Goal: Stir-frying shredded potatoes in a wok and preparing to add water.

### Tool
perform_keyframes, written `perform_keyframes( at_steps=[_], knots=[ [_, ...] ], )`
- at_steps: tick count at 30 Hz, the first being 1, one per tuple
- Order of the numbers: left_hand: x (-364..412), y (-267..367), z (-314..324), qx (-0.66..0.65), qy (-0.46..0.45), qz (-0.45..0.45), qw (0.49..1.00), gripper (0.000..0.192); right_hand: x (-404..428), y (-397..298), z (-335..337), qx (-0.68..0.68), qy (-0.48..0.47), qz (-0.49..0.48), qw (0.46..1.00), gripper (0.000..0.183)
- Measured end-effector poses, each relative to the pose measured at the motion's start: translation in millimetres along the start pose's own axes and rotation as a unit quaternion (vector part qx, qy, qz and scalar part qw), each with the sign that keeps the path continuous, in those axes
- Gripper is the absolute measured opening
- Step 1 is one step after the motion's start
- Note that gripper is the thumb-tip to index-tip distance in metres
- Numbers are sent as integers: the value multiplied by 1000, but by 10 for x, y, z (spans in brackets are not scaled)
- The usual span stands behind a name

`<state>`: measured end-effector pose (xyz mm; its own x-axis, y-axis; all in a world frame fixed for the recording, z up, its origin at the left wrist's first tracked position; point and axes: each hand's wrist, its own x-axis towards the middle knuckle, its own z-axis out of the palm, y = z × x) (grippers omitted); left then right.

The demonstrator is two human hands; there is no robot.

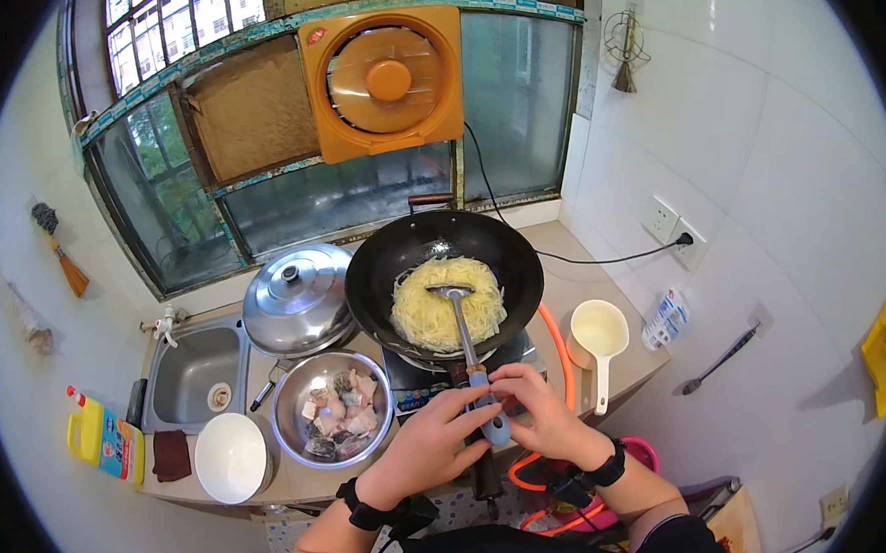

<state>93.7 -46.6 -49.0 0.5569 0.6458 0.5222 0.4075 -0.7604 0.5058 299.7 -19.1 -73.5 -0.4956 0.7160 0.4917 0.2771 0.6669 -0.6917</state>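
A black wok (372, 273) stands on a gas stove (407, 395), with pale yellow shreds (418, 313) in it. The metal head of a spatula (464, 330) rests on the shreds, and its blue-grey handle lies above the wok's handle (486, 478). My right hand (545, 413) has fingers and thumb at the spatula's handle. From the other side, my left hand (438, 438) reaches over both handles, its fingertips by the spatula's handle; whether it grips either one is unclear. Cut fish pieces (342, 414) lie in a steel bowl (281, 418) left of the stove.
Left of the wok are a domed steel lid (291, 299), a white bowl (229, 457), a sink (190, 376), a brown cloth (170, 455) and a yellow bottle (89, 427). Right are an orange hose (563, 350), a cream dipper (598, 326) and a white bag (666, 318).
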Motion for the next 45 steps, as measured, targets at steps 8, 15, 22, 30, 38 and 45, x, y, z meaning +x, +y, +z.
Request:
perform_keyframes(
  at_steps=[8, 15, 22, 30, 38, 45],
  knots=[
    [-39, 73, 77, -13, 36, -27, 999, 48, -180, 90, 137, 232, 63, 216, 946, 16],
    [-123, 113, 94, -51, 64, -52, 995, 45, -161, 87, 200, 325, -7, 275, 905, 35],
    [-247, 70, 64, -95, 28, -25, 995, 53, -101, -149, 258, 306, 52, 302, 901, 41],
    [-323, 46, 120, -227, 18, 16, 974, 51, -63, -271, 110, 415, 74, 375, 826, 24],
    [-499, 14, 6, -305, 23, -53, 951, 44, -483, -465, 82, 378, 144, 396, 825, 15],
    [-409, 2, -1, -245, 26, -62, 967, 40, -397, -435, 134, 343, 117, 403, 840, 22]
  ],
)
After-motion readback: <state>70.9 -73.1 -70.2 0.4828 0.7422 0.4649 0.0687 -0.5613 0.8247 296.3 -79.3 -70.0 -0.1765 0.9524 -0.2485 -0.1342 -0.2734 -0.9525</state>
